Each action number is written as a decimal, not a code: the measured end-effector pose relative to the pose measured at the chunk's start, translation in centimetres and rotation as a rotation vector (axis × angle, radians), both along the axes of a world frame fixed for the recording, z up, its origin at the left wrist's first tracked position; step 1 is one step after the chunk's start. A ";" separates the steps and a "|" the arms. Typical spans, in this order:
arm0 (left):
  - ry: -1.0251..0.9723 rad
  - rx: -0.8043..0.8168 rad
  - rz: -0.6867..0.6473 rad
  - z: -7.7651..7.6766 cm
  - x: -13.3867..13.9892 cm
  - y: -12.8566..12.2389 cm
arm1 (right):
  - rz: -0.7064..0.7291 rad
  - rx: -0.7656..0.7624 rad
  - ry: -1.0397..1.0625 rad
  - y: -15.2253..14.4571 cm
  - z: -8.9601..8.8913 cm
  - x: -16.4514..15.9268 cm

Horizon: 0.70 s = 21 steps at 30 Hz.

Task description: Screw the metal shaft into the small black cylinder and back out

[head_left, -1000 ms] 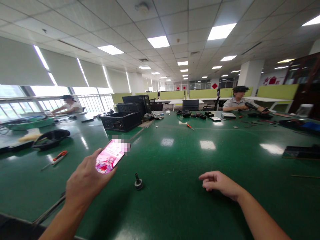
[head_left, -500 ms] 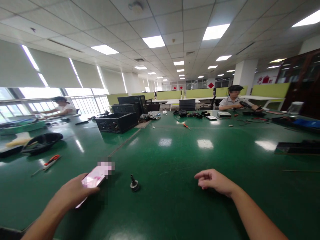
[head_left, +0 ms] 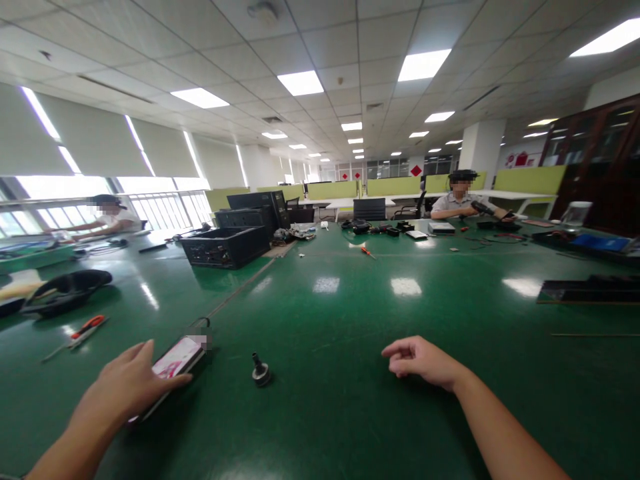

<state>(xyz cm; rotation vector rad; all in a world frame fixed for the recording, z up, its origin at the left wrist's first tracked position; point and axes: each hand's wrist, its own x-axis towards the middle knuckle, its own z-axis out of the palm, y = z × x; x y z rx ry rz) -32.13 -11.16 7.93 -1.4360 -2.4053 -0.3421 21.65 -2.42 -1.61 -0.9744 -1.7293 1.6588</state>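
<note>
My left hand lies over a phone with a lit pink-and-white screen and a dark edge. Its thumb crosses the lower part of the phone, while the index finger is lifted away from the far side; the grip looks loosened. The phone is low over the green table, and a small dark loop shows at its far end. To its right stands a small dark piece with a narrow stem and a round metallic base. My right hand is at the table with loosely bent fingers, the index stretched out, holding nothing.
An orange-handled tool lies at the left near a black bowl-like shell. A black equipment case stands farther back. Another orange-handled screwdriver lies mid-table. Black parts lie right. Two people sit across the room.
My left hand has moved left and its index finger has lifted from the phone, which is lower. My right hand keeps its pose. The whole view has shifted slightly.
</note>
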 end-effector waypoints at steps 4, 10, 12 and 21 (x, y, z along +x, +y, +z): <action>-0.249 -0.231 -0.448 0.2 6.3 0.5 | 0.010 0.000 0.014 0.3 -0.3 0.0; -0.650 -0.287 -0.660 -2.7 12.3 2.9 | 0.022 0.007 0.020 0.4 -0.2 0.1; -0.662 -0.217 -0.699 -3.5 13.7 4.0 | 0.034 0.016 0.021 0.4 -0.1 0.1; -0.557 0.051 -1.020 -4.4 27.0 8.1 | -0.128 0.148 0.030 0.5 0.1 -0.6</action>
